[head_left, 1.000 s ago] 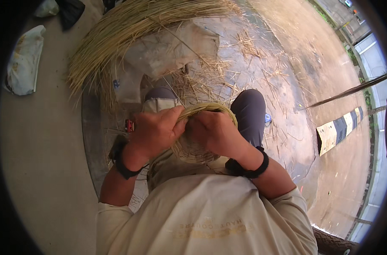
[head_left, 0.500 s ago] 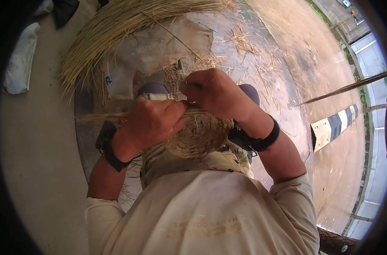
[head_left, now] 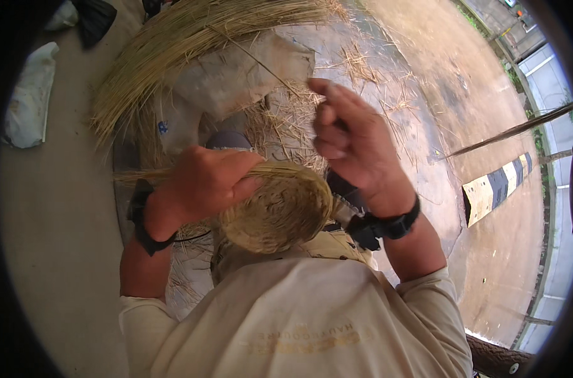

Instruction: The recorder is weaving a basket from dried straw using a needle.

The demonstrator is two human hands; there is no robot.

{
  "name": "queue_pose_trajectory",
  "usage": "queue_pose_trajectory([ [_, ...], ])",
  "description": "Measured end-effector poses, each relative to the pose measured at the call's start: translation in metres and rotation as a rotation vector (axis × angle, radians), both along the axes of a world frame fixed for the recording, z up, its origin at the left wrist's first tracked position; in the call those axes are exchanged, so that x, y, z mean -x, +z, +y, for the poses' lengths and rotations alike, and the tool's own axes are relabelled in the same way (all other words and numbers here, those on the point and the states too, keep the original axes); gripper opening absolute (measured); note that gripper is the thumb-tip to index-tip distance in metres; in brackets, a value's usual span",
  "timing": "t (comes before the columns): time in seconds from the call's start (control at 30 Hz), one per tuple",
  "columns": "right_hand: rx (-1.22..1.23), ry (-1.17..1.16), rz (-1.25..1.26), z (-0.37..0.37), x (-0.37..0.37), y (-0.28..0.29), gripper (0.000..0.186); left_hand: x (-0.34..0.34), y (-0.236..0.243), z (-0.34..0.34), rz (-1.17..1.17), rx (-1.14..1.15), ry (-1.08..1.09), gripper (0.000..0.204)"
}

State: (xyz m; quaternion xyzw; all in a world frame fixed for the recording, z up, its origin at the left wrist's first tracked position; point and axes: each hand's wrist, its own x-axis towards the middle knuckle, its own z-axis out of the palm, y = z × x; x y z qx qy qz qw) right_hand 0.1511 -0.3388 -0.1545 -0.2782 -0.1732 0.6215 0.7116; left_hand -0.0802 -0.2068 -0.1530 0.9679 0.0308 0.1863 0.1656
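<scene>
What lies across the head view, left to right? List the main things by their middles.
White sack → left hand → woven basket → right hand → striped barrier → pale wall panels.

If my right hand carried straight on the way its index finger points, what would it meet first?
Probably the crumpled plastic sheet, just up and left of the right hand's index fingertip, with the straw bundle beyond; depth is unclear, so it may pass above.
</scene>
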Motion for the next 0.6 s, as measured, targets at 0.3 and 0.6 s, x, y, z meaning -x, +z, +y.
queue_pose_trajectory([
  [0.3, -0.065, 0.177, -1.599, -0.047, -0.047, -0.030, 0.021, -0.007, -0.012, 0.000, 0.086, 0.024, -0.021, 0.016],
  [0.6, 0.172, -0.008, -1.662, -0.042, -0.047, -0.018, 0.028, -0.005, -0.015, -0.009, 0.086, 0.048, 0.045, 0.016],
])
